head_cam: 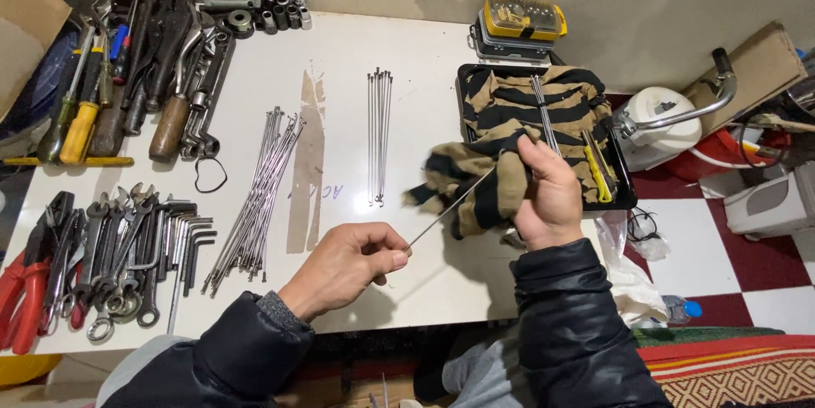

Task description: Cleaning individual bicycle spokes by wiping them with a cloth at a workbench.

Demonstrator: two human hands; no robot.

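Spoke (450,208): thin, straight, bright steel, held above the table (424,43). Left hand (348,268) pinches its near end; right hand (548,196) grips cloth (509,132) around its far end. Black tray (624,183) holds cloth, more spokes (543,111), yellow tool (597,172).

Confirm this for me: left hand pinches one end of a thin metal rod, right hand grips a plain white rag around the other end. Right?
Not quite. The head view shows the rag is striped tan and black, not plain white. The rest holds: the left hand pinches one end of the rod, and the right hand grips the rag around the other end.
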